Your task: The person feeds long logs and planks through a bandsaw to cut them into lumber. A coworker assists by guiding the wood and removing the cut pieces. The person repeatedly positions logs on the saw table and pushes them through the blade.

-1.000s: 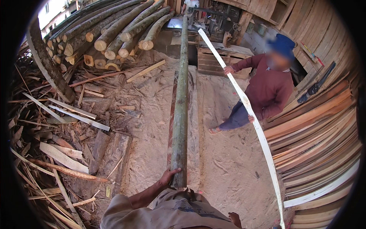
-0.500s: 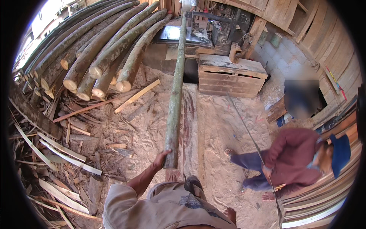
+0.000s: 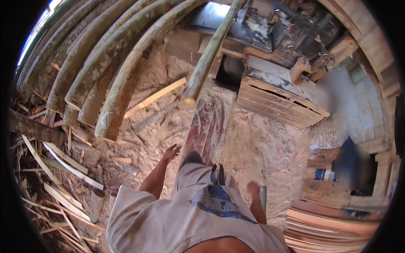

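Observation:
My left hand (image 3: 171,152) hangs in front of my left thigh with its fingers apart and nothing in it. Beyond it, a long greenish log (image 3: 207,65) slants away toward the machine table (image 3: 249,31), its cut near end pointing back at me and well clear of the hand. My right hand (image 3: 253,187) is low on my right side, smeared by motion, so its fingers do not show clearly. Beside that wrist stands a short grey-green length of pole or pipe (image 3: 263,197); whether the hand touches it I cannot tell.
Several thick logs (image 3: 122,88) are stacked at the left, above strips of offcut wood (image 3: 74,168). A sawdust-covered board (image 3: 206,128) runs from my feet to the machine. A wooden box (image 3: 278,97) stands beside it. Sawn planks (image 3: 329,225) lie at the lower right.
My left hand has let go of the log, which has moved away from me toward the machine. My right hand has come into view; the co-worker in maroon has gone out of it.

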Action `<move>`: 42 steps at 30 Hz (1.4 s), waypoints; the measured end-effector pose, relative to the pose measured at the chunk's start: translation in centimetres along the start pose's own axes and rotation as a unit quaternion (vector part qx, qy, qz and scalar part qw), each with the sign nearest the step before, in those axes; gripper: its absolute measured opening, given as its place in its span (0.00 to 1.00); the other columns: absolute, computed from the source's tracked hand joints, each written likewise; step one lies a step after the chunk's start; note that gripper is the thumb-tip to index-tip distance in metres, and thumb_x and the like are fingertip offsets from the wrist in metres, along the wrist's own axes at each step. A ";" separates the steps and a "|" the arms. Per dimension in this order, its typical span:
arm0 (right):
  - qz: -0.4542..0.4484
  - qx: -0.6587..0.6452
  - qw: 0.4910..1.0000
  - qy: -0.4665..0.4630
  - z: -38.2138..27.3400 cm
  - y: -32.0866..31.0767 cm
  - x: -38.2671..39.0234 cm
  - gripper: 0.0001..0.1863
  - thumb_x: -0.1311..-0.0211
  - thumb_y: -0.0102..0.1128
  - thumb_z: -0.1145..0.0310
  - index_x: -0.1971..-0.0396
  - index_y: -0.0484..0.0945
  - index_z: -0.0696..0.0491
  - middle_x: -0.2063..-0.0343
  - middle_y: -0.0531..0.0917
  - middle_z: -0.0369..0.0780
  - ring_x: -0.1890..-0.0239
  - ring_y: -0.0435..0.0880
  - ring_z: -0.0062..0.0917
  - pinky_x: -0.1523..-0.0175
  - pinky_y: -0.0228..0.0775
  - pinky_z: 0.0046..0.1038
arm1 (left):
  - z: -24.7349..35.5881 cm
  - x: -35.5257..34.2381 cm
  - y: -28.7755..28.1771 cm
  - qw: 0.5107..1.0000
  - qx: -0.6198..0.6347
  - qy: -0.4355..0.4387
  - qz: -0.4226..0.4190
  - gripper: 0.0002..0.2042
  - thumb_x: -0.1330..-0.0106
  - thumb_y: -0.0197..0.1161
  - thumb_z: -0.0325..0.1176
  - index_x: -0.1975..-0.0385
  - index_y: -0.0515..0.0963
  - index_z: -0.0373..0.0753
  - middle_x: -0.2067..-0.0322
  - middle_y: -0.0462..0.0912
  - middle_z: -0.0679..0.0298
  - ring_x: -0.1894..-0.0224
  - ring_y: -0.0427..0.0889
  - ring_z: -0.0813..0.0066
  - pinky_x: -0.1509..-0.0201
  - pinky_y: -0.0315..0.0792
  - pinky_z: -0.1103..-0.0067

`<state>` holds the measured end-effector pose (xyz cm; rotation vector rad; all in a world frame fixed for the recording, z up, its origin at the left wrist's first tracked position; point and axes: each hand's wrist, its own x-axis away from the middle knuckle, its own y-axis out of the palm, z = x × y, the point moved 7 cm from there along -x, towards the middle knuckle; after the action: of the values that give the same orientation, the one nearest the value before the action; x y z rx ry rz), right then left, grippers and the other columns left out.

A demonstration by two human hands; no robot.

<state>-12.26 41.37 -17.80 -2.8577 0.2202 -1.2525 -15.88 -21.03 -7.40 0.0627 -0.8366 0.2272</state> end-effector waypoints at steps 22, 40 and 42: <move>-0.125 0.324 0.914 -0.209 -60.9 40.5 -24.4 0.17 0.41 0.58 0.68 0.52 0.78 0.57 0.71 0.83 0.35 0.69 0.81 0.20 0.59 0.73 0.24 | 42.5 -21.5 -8.5 0.961 0.131 0.162 0.180 0.28 0.31 0.54 0.48 0.35 0.61 0.43 0.50 0.79 0.58 0.48 0.78 0.67 0.45 0.68 0.71; 0.433 0.471 0.606 -0.472 -114.6 38.6 -14.1 0.36 0.31 0.23 0.40 0.53 0.79 0.49 0.60 0.82 0.52 0.52 0.78 0.49 0.40 0.61 0.45 | 27.8 -30.8 0.8 0.995 0.015 -0.079 0.064 0.28 0.36 0.61 0.48 0.39 0.66 0.44 0.59 0.83 0.60 0.62 0.82 0.69 0.60 0.73 0.71; 0.462 0.443 0.592 -0.490 -114.4 38.5 -13.6 0.35 0.30 0.26 0.42 0.62 0.83 0.52 0.63 0.83 0.51 0.56 0.81 0.46 0.42 0.63 0.42 | 28.7 -31.2 -0.9 0.997 -0.025 -0.056 0.057 0.28 0.36 0.61 0.47 0.38 0.65 0.44 0.58 0.83 0.60 0.62 0.82 0.69 0.61 0.73 0.71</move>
<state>-109.94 10.10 47.34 -1.6085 0.6482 0.4178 -56.80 -31.47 -11.22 -0.0189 -0.9577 0.3125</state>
